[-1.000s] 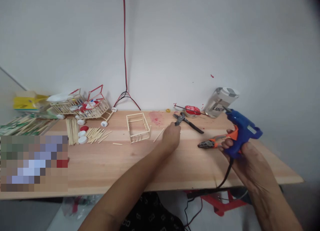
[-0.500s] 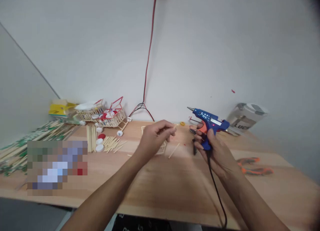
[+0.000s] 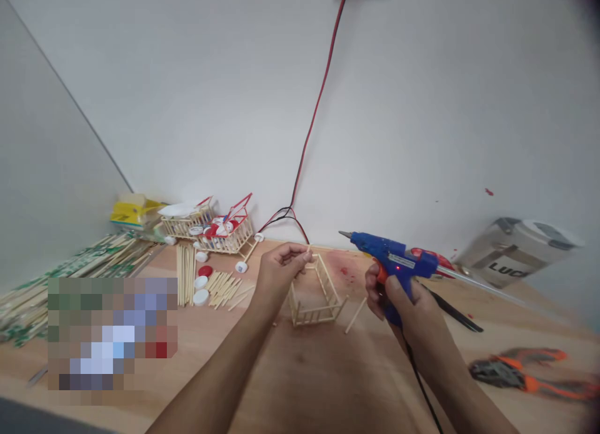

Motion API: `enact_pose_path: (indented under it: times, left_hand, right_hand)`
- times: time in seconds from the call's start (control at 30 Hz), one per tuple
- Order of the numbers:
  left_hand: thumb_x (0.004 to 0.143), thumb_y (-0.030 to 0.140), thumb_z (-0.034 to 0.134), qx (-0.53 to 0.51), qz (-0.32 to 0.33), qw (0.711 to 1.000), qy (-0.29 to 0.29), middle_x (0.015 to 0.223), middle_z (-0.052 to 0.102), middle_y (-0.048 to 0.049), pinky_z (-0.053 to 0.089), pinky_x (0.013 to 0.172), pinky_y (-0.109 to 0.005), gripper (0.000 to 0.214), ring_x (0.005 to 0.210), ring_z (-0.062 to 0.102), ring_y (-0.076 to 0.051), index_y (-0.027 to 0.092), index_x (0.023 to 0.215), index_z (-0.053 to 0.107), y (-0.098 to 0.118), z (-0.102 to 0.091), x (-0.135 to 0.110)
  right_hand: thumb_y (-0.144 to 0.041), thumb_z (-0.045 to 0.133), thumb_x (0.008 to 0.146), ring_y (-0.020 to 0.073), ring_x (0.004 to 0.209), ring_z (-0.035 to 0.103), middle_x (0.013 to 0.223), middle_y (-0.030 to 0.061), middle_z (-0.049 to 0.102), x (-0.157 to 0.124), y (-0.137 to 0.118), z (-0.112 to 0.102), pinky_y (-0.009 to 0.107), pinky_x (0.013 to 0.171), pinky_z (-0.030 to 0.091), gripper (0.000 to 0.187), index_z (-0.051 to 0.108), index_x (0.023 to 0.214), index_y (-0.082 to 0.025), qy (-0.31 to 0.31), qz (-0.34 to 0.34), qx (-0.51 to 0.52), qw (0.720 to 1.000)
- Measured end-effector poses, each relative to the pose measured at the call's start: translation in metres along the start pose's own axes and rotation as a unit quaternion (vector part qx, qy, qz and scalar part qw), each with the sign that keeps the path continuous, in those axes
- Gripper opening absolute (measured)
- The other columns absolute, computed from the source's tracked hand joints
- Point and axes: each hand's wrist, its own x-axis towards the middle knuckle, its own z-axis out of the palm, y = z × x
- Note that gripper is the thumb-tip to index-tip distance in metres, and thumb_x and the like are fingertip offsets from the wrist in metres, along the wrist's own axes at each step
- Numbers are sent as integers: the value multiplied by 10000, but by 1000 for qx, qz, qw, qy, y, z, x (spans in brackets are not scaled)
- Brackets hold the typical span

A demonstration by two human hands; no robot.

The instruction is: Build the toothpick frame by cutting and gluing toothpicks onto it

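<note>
The right hand (image 3: 398, 296) is gripping a blue glue gun (image 3: 384, 252), whose pale label is showing print too small to read. Apart from it, the left hand (image 3: 280, 272) is pinching a thin stick (image 3: 309, 249) by a wooden frame (image 3: 317, 322), which is standing near the desk's back edge. Farther right along that edge, a container (image 3: 518, 256) is displaying "LUC", its next letter unclear. Pliers (image 3: 529, 373) are lying toward the right edge.

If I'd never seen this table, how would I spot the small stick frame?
Find the wooden table and look near its middle. The stick frame appears between the left hand, which partly hides it, and the blue glue gun. Unlike the red-handled stick baskets farther left, it shows only plain pale sticks.
</note>
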Motion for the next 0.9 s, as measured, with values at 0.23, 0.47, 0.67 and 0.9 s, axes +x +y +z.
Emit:
enact_pose_path:
  times: [0.23,0.47,0.67,0.9]
  left_hand:
    - [779,248,682,93,98,991,9,799,693,-33,430,667,-235,95,765,596,-141,162,777,724,-2,2,-2]
    - [760,232,698,140,156,977,33,807,675,-43,438,642,-244,67,781,601,-157,177,776,732,-8,7,-5]
    - [767,247,689,163,135,977,33,796,680,-43,446,657,-254,83,768,607,-161,170,773,721,-10,5,-3]
    - [786,235,670,151,130,980,15,821,685,-45,445,663,-248,86,794,617,-160,169,784,725,-11,6,-3]
  right_hand:
    - [-633,577,807,90,480,444,651,12,535,-10,-1,0,229,433,348,496,595,856,-140,-56,15,-68,996]
    - [-598,549,848,102,516,474,701,28,568,-14,11,-6,225,440,365,445,582,890,-156,-63,17,-37,997]
    - [-593,481,890,106,508,461,619,12,538,-16,12,-6,227,452,340,457,602,852,-153,-118,7,-57,991]
    - [-622,508,860,128,533,492,591,24,550,-13,16,-7,229,462,361,482,606,810,-153,-72,23,-68,995]
